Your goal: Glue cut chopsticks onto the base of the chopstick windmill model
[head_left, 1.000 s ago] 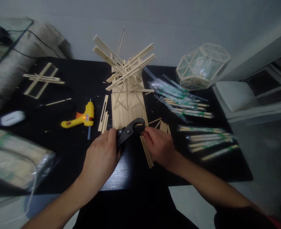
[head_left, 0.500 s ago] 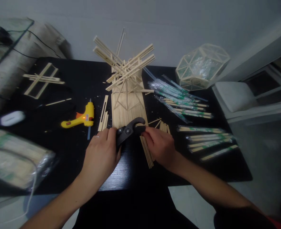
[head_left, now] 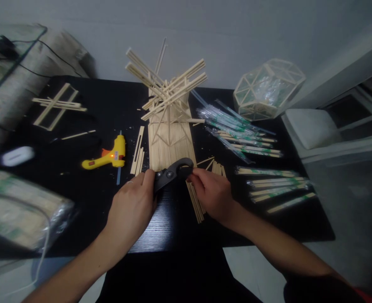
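Observation:
In the head view, my left hand (head_left: 132,202) is wrapped around the handles of black pruning shears (head_left: 170,174). Their curved jaws point right, towards my right hand (head_left: 213,193). My right fingers are pinched together at the jaw tips; whatever they grip is hidden. Bare wooden sticks (head_left: 194,202) lie on the table beneath that hand. Just beyond the shears is a flat panel of sticks laid side by side (head_left: 170,155), carrying a model of crossed sticks (head_left: 170,94).
A yellow glue gun (head_left: 110,156) with a lit lamp lies left of the panel. Plastic-wrapped sticks (head_left: 239,126) spread over the right side. A faceted stick frame (head_left: 269,90) stands at the back right. A large wrapped bundle (head_left: 18,208) occupies the near left of the black table (head_left: 186,235).
The shears' jaws have drawn closer together, and my left hand has squeezed in on the handles. My right hand stays nearly still at the jaw tips.

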`<action>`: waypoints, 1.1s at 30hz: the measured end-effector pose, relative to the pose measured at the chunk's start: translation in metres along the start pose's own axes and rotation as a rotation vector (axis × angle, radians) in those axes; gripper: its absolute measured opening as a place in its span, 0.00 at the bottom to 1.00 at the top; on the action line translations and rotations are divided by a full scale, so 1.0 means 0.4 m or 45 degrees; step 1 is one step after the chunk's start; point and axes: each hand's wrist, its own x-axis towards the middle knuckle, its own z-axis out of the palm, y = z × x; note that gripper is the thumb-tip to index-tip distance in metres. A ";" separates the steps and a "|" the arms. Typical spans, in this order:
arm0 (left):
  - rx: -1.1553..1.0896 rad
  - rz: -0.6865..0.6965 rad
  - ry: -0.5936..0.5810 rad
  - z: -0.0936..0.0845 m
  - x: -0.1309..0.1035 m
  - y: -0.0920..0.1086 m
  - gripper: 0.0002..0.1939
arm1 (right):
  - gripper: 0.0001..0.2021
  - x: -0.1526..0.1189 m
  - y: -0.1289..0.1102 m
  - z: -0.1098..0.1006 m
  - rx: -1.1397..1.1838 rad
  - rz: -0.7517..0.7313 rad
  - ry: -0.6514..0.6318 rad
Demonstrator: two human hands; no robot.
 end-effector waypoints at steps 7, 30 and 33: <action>-0.047 -0.034 -0.010 -0.004 0.005 -0.014 0.04 | 0.08 0.001 -0.008 0.001 0.125 0.078 -0.028; 0.300 -0.995 -0.072 -0.057 0.038 -0.441 0.42 | 0.15 0.042 0.016 0.012 1.678 1.086 -0.405; 0.253 -1.043 -0.024 -0.017 0.013 -0.520 0.43 | 0.20 0.042 0.019 0.014 1.660 1.053 -0.436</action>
